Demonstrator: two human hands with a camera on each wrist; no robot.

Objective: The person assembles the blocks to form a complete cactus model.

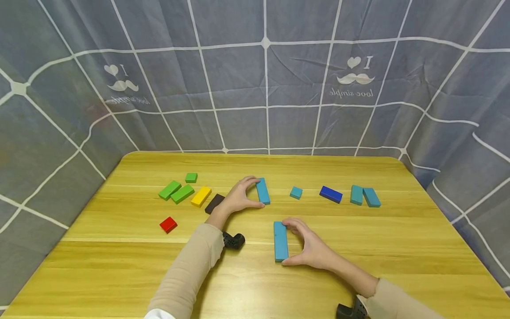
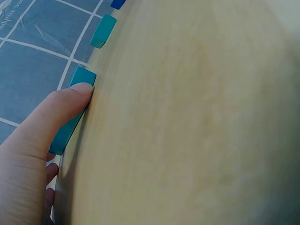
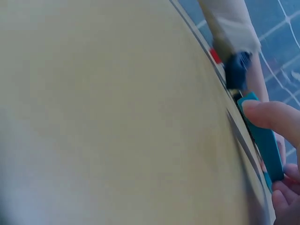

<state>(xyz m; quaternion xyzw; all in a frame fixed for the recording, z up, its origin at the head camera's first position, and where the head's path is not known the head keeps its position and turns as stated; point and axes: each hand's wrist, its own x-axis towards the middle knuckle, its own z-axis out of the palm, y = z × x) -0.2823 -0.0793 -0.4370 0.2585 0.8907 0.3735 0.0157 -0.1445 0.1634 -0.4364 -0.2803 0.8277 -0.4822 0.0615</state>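
My left hand point(image 1: 238, 197) spans a light blue block point(image 1: 263, 191) in the middle of the table, thumb at its near end and fingers at its far end. In the left wrist view the thumb point(image 2: 70, 103) presses against this block point(image 2: 65, 133). Closer to me, my right hand point(image 1: 311, 246) pinches a longer light blue block point(image 1: 280, 242) lengthwise between thumb and fingers. The right wrist view has this block point(image 3: 267, 145) with the thumb on one end and fingertips at the other. Right of the left hand's block lies a small light blue block point(image 1: 296, 192).
Left on the wooden table point(image 1: 99, 266) lie several green blocks point(image 1: 183, 194), a yellow block point(image 1: 201, 196), a red block point(image 1: 168, 225) and a black block point(image 1: 214, 204), partly behind the left wrist. Rightward are a dark blue block point(image 1: 330, 194) and two teal blocks point(image 1: 356, 195). A grey curtain point(image 1: 235, 79) hangs behind.
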